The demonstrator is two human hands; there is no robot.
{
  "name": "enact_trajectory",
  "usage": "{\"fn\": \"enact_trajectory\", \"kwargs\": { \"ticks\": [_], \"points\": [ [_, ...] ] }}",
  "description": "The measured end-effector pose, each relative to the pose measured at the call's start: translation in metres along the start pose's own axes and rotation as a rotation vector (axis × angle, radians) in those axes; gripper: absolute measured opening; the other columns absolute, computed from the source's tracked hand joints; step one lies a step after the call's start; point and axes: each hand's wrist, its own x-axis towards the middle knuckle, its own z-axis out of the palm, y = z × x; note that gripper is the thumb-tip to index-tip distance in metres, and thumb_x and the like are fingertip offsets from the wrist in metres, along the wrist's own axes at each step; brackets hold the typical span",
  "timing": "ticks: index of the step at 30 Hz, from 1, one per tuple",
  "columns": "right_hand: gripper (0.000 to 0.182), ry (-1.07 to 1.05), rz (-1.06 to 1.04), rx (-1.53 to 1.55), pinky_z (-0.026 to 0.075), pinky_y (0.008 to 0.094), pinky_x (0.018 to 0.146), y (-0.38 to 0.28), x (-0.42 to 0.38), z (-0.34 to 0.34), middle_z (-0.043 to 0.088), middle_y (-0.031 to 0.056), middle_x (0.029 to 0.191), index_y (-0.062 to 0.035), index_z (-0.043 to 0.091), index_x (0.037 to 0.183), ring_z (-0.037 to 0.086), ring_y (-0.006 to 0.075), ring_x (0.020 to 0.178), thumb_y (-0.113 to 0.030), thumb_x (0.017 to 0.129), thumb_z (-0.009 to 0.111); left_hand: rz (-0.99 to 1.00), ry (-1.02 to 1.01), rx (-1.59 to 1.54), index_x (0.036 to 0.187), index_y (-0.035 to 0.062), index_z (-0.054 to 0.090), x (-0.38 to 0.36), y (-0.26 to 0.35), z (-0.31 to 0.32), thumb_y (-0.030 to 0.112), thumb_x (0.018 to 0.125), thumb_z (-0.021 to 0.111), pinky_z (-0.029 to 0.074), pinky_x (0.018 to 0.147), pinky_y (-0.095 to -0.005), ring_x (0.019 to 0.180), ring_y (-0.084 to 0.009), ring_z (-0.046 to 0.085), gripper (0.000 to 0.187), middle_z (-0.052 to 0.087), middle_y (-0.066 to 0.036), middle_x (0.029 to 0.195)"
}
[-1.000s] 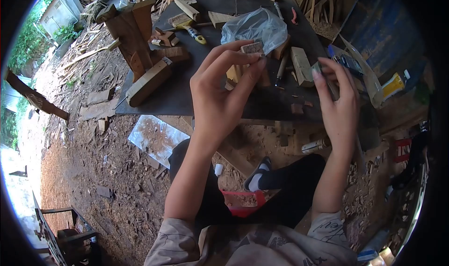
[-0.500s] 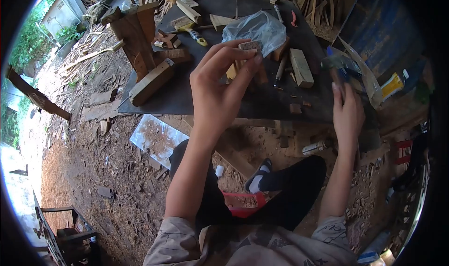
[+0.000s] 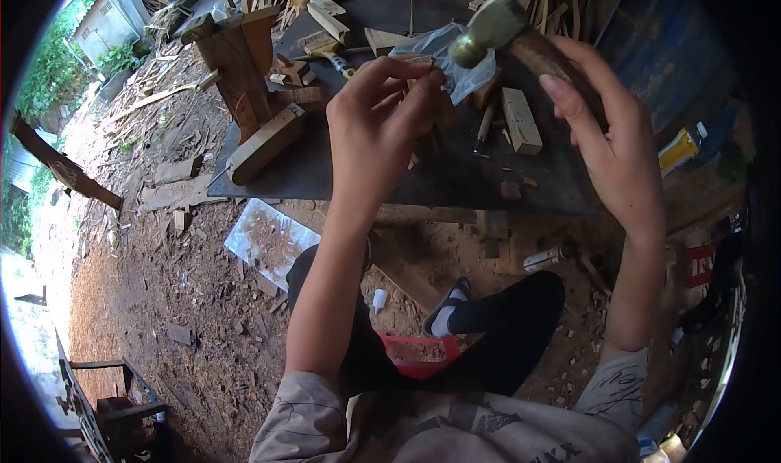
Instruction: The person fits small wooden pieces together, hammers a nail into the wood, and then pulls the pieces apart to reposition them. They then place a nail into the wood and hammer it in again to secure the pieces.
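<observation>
My right hand (image 3: 614, 129) is wrapped round the wooden handle of a claw hammer (image 3: 504, 28), raised over the right part of the dark table. The hammer's round face points left, toward my other hand, without touching it. My left hand (image 3: 378, 117) is closed in a pinch above the table. Only an edge of the small wooden block (image 3: 421, 59) shows at its fingertips; the fingers hide the rest. A clear plastic bag (image 3: 455, 44) lies just behind the left fingertips and the hammer head.
On the dark table (image 3: 358, 158) lie a pale wood block (image 3: 521, 121), a slim tool (image 3: 485, 125) and a yellow-handled brush (image 3: 335, 58). A large wooden piece (image 3: 236, 64) stands at the left edge. A yellow container (image 3: 679, 150) is at right. Wood scraps cover the ground.
My right hand has lifted the hammer up and leftward from the table's right side, near my left hand. My left hand has turned slightly, hiding more of the small wooden block.
</observation>
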Motion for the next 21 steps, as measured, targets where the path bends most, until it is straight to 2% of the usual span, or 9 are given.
{"fn": "enact_trajectory", "kwargs": {
  "ticks": [3, 8, 10, 12, 17, 21],
  "points": [
    [0.043, 0.011, -0.121, -0.019, 0.046, 0.0242, 0.064, -0.004, 0.011, 0.006, 0.067, 0.0004, 0.088, -0.0111, 0.067, 0.148, 0.055, 0.0064, 0.071, -0.03, 0.109, 0.068, -0.029, -0.005, -0.037, 0.108, -0.0067, 0.074, -0.001, 0.003, -0.001, 0.011, 0.102, 0.077, 0.061, 0.083, -0.0288, 0.097, -0.0139, 0.072, 0.02, 0.075, -0.009, 0.108],
    [0.045, -0.057, 0.091, 0.112, 0.048, 0.0246, 0.064, -0.021, 0.017, 0.0, 0.069, 0.0005, 0.09, -0.0127, 0.066, 0.151, 0.057, 0.0069, 0.072, -0.029, 0.109, 0.067, 0.012, 0.008, 0.028, 0.106, -0.0063, 0.074, 0.001, 0.001, -0.001, 0.011, 0.101, 0.077, 0.06, 0.082, -0.0283, 0.096, -0.014, 0.072, 0.018, 0.074, -0.011, 0.108],
    [0.046, -0.018, -0.158, -0.04, 0.046, 0.0237, 0.062, -0.003, 0.021, 0.007, 0.069, 0.0, 0.089, -0.0136, 0.065, 0.153, 0.055, 0.0056, 0.072, -0.031, 0.11, 0.067, 0.015, 0.017, 0.037, 0.106, -0.006, 0.075, 0.002, 0.0, -0.001, 0.011, 0.1, 0.078, 0.06, 0.084, -0.0301, 0.097, -0.014, 0.072, 0.018, 0.074, -0.01, 0.108],
    [0.046, -0.009, -0.247, -0.109, 0.045, 0.0231, 0.062, 0.002, 0.022, 0.006, 0.068, -0.0001, 0.089, -0.014, 0.065, 0.153, 0.055, 0.005, 0.071, -0.032, 0.11, 0.066, 0.012, 0.02, 0.052, 0.106, -0.0056, 0.075, 0.003, -0.001, 0.0, 0.012, 0.1, 0.078, 0.06, 0.087, -0.032, 0.099, -0.0146, 0.073, 0.019, 0.074, -0.01, 0.107],
    [0.045, -0.013, 0.043, 0.029, 0.046, 0.0231, 0.063, -0.018, 0.02, -0.007, 0.068, -0.0001, 0.089, -0.0142, 0.066, 0.152, 0.057, 0.0054, 0.073, -0.033, 0.111, 0.066, 0.02, 0.048, 0.065, 0.107, -0.0034, 0.077, 0.003, -0.006, 0.0, 0.014, 0.097, 0.079, 0.06, 0.094, -0.0374, 0.103, -0.0186, 0.076, 0.02, 0.076, -0.011, 0.106],
    [0.046, -0.106, -0.003, -0.092, 0.047, 0.0232, 0.064, -0.021, 0.021, 0.002, 0.068, -0.0004, 0.09, -0.0141, 0.066, 0.152, 0.058, 0.0059, 0.074, -0.034, 0.111, 0.065, 0.039, 0.019, 0.13, 0.112, -0.0021, 0.077, 0.004, -0.008, -0.003, 0.017, 0.101, 0.078, 0.061, 0.097, -0.0343, 0.11, -0.016, 0.075, 0.022, 0.08, -0.008, 0.11]
  ]
}}
